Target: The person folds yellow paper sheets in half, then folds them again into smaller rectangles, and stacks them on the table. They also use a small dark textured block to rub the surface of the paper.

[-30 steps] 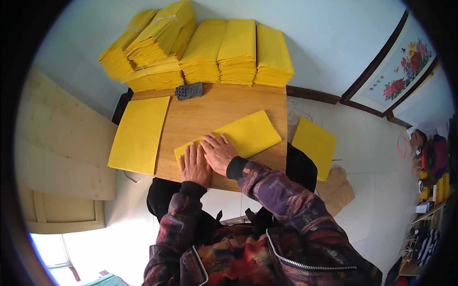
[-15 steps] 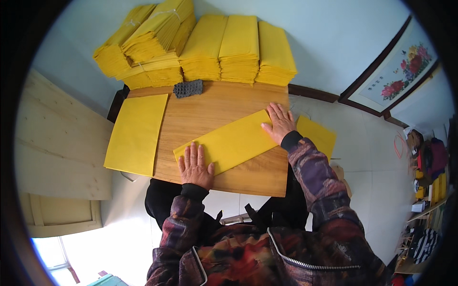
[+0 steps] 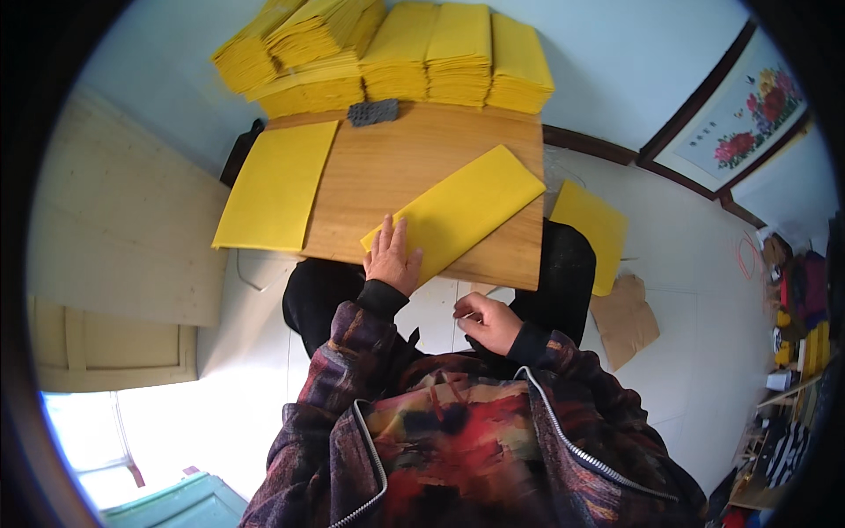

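A long folded yellow sheet (image 3: 475, 204) lies slantwise on the wooden table, its near left end by the front edge. My left hand (image 3: 393, 257) rests on that end with its fingers stretched out flat. Over my lap, just off the table's front edge, is my right hand (image 3: 489, 323). Its fingers are loosely curled and the thumb stands apart from them; I see nothing held there. A wider yellow sheet or thin stack (image 3: 277, 187) lies flat at the table's left side.
Tall stacks of folded yellow sheets (image 3: 396, 75) line the back of the wooden table (image 3: 378, 167). A dark grey textured block (image 3: 373, 112) lies before them. To the right of the table are another yellow sheet (image 3: 598, 233) and brown cardboard (image 3: 627, 321).
My right hand has left the folded sheet's far end and come back over my lap, its fingers curling. The folded sheet lies more steeply slanted; my left hand stays on it. The view has shifted.
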Available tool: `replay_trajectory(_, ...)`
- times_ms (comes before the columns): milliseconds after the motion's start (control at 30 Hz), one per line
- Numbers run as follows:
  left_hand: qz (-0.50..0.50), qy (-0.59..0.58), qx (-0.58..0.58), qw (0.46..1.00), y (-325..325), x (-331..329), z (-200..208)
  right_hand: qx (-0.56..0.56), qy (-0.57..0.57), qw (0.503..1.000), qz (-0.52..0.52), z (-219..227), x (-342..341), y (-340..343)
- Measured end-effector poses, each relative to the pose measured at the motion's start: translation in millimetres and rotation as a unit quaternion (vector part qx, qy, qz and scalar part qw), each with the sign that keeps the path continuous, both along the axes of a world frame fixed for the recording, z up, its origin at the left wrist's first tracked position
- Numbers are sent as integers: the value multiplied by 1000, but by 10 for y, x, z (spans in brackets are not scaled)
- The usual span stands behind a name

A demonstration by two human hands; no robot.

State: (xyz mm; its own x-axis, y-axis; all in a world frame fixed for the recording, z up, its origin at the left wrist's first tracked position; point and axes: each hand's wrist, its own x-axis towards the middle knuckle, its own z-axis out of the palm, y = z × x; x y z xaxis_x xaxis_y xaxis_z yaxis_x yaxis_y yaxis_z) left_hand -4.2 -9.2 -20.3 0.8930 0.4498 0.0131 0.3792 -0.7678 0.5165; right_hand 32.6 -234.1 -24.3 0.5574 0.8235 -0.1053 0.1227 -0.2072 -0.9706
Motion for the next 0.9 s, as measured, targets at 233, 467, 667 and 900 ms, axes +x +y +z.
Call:
replay_trajectory(233,62,22,57,996,478,-24,140,69,187,980,-11,-180,144,158)
replay_trajectory(467,-18,4,-48,999,240,-244,27,50,233,966,-105,-138,84,421)
replay_trajectory(667,-14,-49,-428,902,-18,-389,-227,-23,34,991,-125,-108,116,-206)
replay_trajectory(900,-32,-10,-330,943,-331,-45,-310,47,-12,966,-254,-234,288,-302)
